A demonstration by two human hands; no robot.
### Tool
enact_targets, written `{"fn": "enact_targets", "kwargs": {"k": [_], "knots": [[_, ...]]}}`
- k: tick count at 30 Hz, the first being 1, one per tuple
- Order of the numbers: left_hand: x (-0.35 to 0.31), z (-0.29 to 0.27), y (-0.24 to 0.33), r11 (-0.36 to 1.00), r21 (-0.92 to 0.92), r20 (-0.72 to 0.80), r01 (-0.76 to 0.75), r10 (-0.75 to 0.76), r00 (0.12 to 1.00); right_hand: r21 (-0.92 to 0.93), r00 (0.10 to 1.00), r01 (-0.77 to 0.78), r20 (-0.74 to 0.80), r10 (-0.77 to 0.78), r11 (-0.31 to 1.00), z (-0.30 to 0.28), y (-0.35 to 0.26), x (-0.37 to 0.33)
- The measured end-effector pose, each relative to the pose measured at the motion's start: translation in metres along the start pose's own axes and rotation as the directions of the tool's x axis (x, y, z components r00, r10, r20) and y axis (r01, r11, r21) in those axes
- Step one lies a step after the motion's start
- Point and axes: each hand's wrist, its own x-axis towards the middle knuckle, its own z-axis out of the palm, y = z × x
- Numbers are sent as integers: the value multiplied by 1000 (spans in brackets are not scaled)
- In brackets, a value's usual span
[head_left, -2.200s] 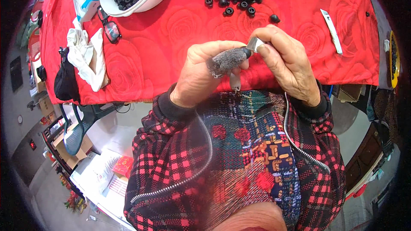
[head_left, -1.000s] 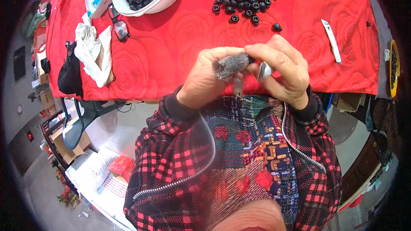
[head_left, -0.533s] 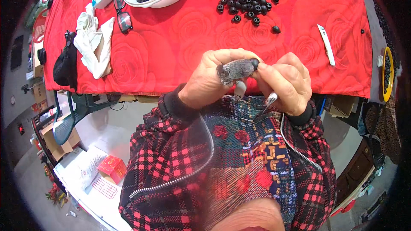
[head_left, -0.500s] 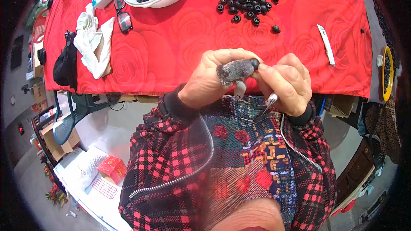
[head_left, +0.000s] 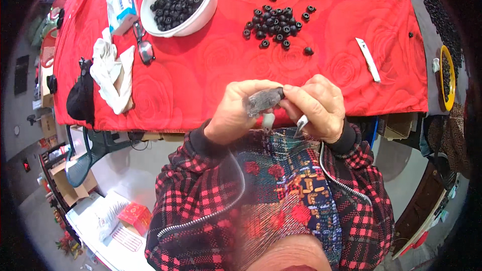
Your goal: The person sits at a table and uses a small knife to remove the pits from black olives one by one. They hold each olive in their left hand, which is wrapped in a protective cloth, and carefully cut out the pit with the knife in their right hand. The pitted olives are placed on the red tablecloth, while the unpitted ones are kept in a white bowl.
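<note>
My left hand point(head_left: 228, 113) is closed, with a worn grey cover point(head_left: 263, 101) over its thumb and a pale cover point(head_left: 268, 120) on another finger. At the thumb's tip it grips a small round black part point(head_left: 281, 92). My right hand point(head_left: 324, 113) pinches that same part from the other side with thumb and forefinger. A small pointed metal tool point(head_left: 301, 123) sticks out below the right hand's fingers, its handle hidden in the palm. Both hands are above the near edge of the red-covered table point(head_left: 201, 83). Beyond them lies a loose pile of similar black parts point(head_left: 275, 25).
A white bowl point(head_left: 211, 12) holds many black parts. Left of it are a blue-and-white box point(head_left: 121, 10), eyeglasses point(head_left: 146, 51), white gloves point(head_left: 113, 73) and a black cloth item point(head_left: 81, 95). A slim white object point(head_left: 368, 60) lies right. A yellow-rimmed basket point(head_left: 453, 78) stands at far right.
The whole view has shifted, so the table things sit lower in the picture. Both hands still hold the black part, now more covered by the right fingers.
</note>
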Motion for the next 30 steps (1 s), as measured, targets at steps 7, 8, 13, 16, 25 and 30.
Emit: {"fn": "enact_targets", "kwargs": {"k": [7, 8, 13, 16, 25, 30], "knots": [[23, -57, 65, 489, 837, -273, -246, 763, 587, -482, 898, -345, 81, 433, 806, -27, 30, -17], [29, -71, 78, 345, 923, -212, -172, 826, 522, -542, 876, -363, 80, 476, 758, -29, 36, -16], [66, -134, 94, 299, 954, -224, -32, 777, 589, -646, 867, -326, 87, 491, 690, -17, 54, -24], [67, -138, 96, 223, 960, -278, 166, 746, 605, -684, 854, -269, 156, 496, 678, -13, 56, -21], [36, -50, 50, 670, 651, -194, -356, 601, 775, -73, 911, -409, 19, 411, 910, -8, 31, 1], [38, -13, -6, 946, -318, 139, -62, 112, 984, -24, 965, -260, -28, 259, 965, 4, 13, 13]]}}
